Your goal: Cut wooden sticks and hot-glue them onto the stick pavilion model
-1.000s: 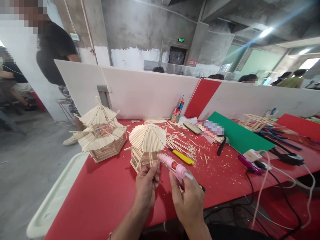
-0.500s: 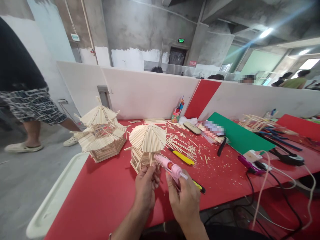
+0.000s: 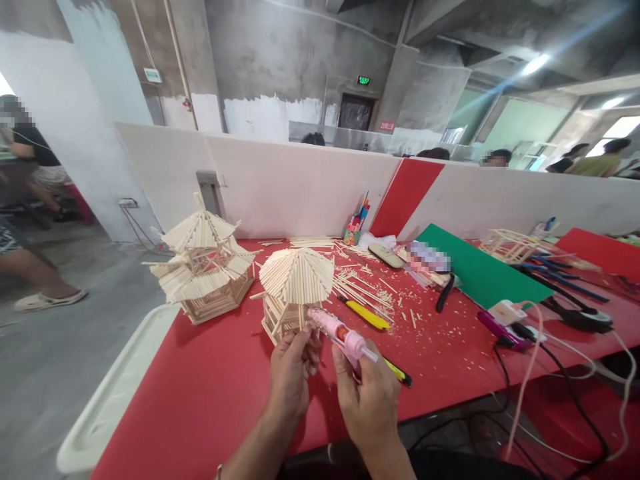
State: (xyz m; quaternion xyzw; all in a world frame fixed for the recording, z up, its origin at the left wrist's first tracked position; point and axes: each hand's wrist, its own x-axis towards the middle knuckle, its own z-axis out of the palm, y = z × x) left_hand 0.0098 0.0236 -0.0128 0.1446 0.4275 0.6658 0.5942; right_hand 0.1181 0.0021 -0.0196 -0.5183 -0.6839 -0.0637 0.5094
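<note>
My right hand is wrapped round a pink hot glue gun, its nozzle end up against the front of a small pavilion of wooden sticks. A glue stick pokes out of the gun's back. My left hand is closed in a pinch at the pavilion's lower front, just below the nozzle. What its fingertips hold is hidden. The pavilion stands upright on the red table, its pointed roof covered in sticks. To its left is a larger, two-tiered stick pavilion.
Yellow cutters lie right of the pavilion, amid loose sticks and scraps. Farther right are a green board, a purple power strip and cables. A white partition runs behind. A passer-by's leg shows at left.
The person walking at the left has moved mostly out of view, uncovering a seated person behind. My hands, the glue gun and the pavilion hold nearly the same position.
</note>
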